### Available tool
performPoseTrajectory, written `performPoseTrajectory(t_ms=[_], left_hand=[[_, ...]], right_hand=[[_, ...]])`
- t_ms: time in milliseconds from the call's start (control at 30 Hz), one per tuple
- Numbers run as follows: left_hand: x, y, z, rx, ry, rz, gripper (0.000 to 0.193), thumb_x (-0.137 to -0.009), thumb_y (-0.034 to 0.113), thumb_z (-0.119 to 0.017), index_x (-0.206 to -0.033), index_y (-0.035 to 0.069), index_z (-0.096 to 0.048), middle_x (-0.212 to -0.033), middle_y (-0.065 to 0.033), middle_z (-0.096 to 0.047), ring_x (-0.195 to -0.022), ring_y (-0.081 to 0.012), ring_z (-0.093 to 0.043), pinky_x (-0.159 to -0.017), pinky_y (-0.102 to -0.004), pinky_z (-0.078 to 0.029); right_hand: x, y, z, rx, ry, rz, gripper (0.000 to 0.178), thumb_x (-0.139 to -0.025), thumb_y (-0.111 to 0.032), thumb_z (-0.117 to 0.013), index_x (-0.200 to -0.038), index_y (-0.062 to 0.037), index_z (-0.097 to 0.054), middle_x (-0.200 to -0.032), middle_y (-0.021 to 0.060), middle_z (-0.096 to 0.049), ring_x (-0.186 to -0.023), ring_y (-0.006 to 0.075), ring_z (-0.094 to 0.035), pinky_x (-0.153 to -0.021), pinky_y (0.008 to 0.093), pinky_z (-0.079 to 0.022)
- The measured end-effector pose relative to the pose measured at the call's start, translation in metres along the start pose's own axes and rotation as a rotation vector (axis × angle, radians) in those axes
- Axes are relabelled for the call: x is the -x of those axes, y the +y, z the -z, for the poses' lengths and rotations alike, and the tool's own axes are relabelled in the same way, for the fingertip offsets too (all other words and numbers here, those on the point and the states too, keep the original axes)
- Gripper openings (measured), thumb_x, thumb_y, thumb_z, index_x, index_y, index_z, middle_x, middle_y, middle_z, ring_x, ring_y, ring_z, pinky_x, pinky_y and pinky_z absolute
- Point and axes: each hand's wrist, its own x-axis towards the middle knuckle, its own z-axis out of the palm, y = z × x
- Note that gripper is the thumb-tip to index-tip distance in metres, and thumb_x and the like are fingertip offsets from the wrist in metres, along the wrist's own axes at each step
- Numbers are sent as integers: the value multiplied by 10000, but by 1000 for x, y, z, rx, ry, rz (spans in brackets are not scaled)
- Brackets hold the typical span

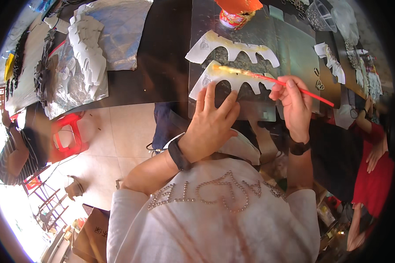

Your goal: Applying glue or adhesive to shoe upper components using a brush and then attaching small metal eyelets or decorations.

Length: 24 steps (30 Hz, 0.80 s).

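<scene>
My right hand (295, 103) pinches the red handle of a glue brush (319, 97). The brush head, coated in yellowish glue, lies over the upper edge of a white arched cut-out piece (202, 88) with several tooth-like tabs. My left hand (211, 127) rests with fingers spread, its fingertips on the lower edge of that piece. Just beyond lies a second, similar white piece (215, 43), yellowish along its upper edge. Both pieces lie on a clear sheet (261, 107) over the dark table.
A red-orange paper cup (236, 19) stands beyond the pieces. Stacked white cut-outs (88, 52) lie on plastic at the left; more white pieces (331, 63) and a clear plastic container (320, 16) are at the right. A red stool (69, 136) stands left. Other people sit on both sides.
</scene>
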Motion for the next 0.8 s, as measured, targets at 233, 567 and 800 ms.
performPoseTrajectory(t_ms=[233, 567, 800], left_hand=[[0, -1, -1, 3, -5, 0, 647, -617, 360, -760, -1152, 69, -543, -1334, -80, -368, -1247, -450, -250, -1020, -549, -253], [-1, -1, 0, -14, -4, -9, 645, -605, 342, -771, -1141, 62, -548, -1335, -82, -365, -1233, -446, -263, -999, -539, -276], [0, 0, 0, -16, 5, -12, 655, -585, 318, -784, -1141, 62, -548, -1325, -83, -371, -1222, -446, -279, -999, -544, -286]], right_hand=[[3, -6, -1, 52, 6, -2, 229, -957, -159, -432, -980, 27, -564, -805, 97, -610, -678, 162, -593, -643, 275, -478], [-1, -10, -10, 90, 43, 30, 220, -950, -146, -437, -965, 29, -571, -791, 94, -613, -653, 151, -591, -631, 266, -483], [-1, -15, -6, 113, 42, 16, 217, -942, -146, -444, -948, 26, -576, -757, 81, -598, -628, 139, -575, -604, 256, -466]])
